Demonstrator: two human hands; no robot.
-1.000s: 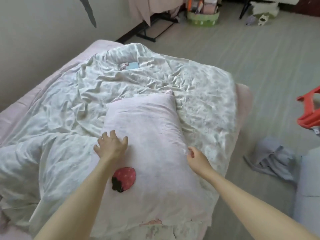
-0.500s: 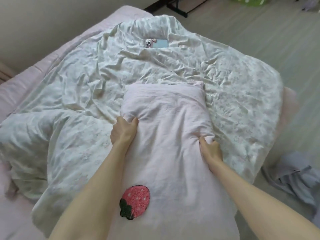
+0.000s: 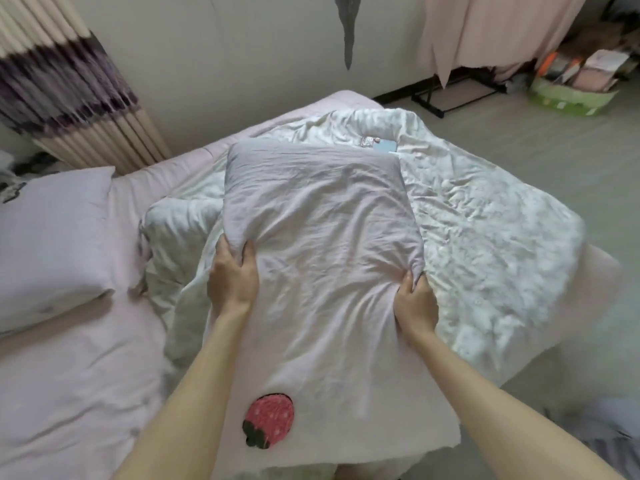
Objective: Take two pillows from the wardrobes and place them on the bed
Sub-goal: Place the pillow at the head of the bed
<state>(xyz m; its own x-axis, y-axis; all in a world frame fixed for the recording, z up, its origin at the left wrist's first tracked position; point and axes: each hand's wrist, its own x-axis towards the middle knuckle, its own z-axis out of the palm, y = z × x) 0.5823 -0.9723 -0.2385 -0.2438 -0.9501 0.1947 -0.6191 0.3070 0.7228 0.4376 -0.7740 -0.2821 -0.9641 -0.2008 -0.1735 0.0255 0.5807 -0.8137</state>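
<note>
Head view: pillow between gripping hands.

Crumpled white floral quilt spread over bed's right half; phone on quilt near its far edge; striped curtain at far left wall; pink cloth hanging far right above black rack; green box of clutter on floor at far right corner

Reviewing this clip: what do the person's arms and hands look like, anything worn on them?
Both forearms are bare as far as the frame shows, with no sleeves in view. The left hand and right hand wear no gloves, and no rings, watch or bracelets are visible. Fingernails look short and unpainted, though the picture is slightly blurred.
</note>
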